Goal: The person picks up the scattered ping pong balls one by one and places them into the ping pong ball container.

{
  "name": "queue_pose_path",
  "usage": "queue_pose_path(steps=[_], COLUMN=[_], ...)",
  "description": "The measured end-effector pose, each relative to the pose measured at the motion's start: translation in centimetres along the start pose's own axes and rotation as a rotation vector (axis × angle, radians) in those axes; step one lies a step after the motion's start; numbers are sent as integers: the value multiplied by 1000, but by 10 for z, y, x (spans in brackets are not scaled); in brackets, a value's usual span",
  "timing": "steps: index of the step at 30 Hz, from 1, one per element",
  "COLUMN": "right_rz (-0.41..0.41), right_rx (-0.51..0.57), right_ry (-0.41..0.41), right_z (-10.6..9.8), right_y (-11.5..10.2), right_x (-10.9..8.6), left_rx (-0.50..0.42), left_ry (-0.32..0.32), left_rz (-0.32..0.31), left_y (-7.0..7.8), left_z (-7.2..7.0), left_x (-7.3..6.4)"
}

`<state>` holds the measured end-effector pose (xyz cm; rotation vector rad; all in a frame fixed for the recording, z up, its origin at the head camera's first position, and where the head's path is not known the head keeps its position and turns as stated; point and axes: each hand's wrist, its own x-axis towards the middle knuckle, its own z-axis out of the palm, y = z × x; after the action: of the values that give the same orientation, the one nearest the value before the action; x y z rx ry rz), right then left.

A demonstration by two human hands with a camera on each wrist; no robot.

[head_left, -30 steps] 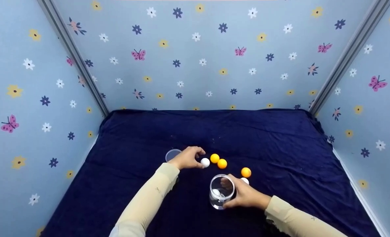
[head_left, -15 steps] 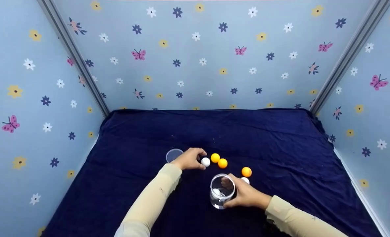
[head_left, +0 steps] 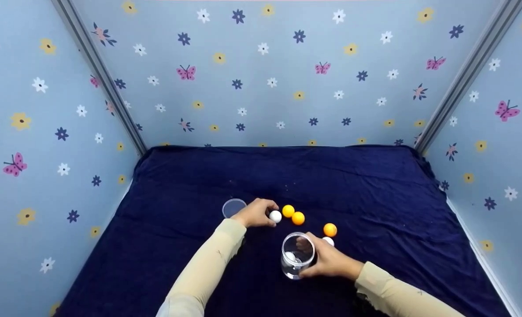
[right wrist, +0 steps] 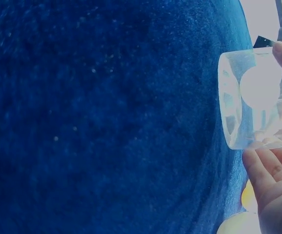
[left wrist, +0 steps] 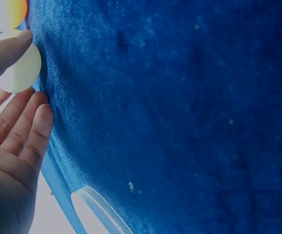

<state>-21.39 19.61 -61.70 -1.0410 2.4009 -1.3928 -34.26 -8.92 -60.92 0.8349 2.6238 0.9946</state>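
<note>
My left hand has its thumb and fingers at opposite sides of a white ping-pong ball, pinching it on the cloth. In the left wrist view the thumb crosses the ball, while the fingers lie below. My right hand grips a clear cylindrical jar, upright with its mouth up. Inside it shows a white ball; the right wrist view shows that ball through the wall. Another white ball is partly hidden behind the right hand.
Two orange balls lie touching, right of the left hand. A third orange ball sits beyond the right hand. Left of the left hand is a clear round lid. Dark blue cloth covers the surface, with patterned walls around it.
My left hand has edged slightly right, and its thumb and fingers have come closer around the white ball. The right hand and jar have stayed in place.
</note>
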Motion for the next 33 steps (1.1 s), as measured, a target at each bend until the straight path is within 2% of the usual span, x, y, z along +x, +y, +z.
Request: queue_pose_path(steps=[7,16,23,33], right_rz=[28,-10,-19,-10], right_rx=[2,-67,-60,-36], right_ry=[-16,3,6,4], right_z=[0,-1,0,1], right_y=[-2,-1,0,4], right_x=[0,0,-1,0], left_rx=[33,22,64,41], left_ry=[14,16,26,29], left_rz=[1,9,3,19], left_y=[0,2,8,15], left_z=[0,0,-13,-28], left_x=[-1,1,-2,-8])
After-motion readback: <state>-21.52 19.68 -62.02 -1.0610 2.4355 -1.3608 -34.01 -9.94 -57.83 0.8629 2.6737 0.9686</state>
